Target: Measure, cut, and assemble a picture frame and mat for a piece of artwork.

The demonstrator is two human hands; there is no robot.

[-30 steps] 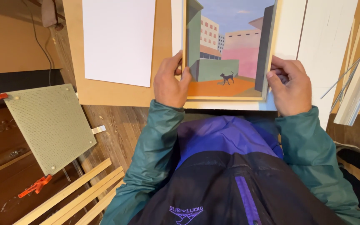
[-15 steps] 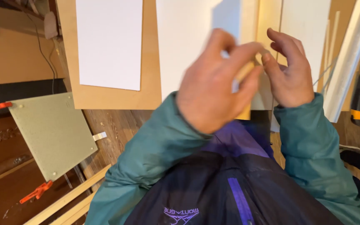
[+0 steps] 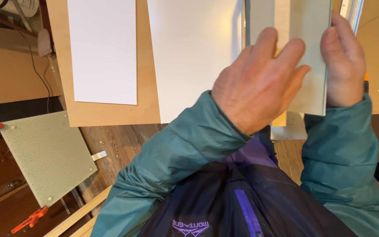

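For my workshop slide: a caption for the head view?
Both hands, left and right, hold a pale panel above white sheets.

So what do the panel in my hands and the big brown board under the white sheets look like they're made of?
The panel, held by the left hand and right hand, looks like thin rigid board, card or hardboard perhaps: pale grey-green matt face, straight thin edge. The brown board looks like fibreboard or hardboard: even tan, smooth, no grain, unlike the grained wooden tabletop.

A flat, rectangular pale grey-green panel [image 3: 311,57] stood upright with its plain back facing the camera, gripped along its right edge and pressed from the left, above a sheet of brown board [image 3: 110,115].
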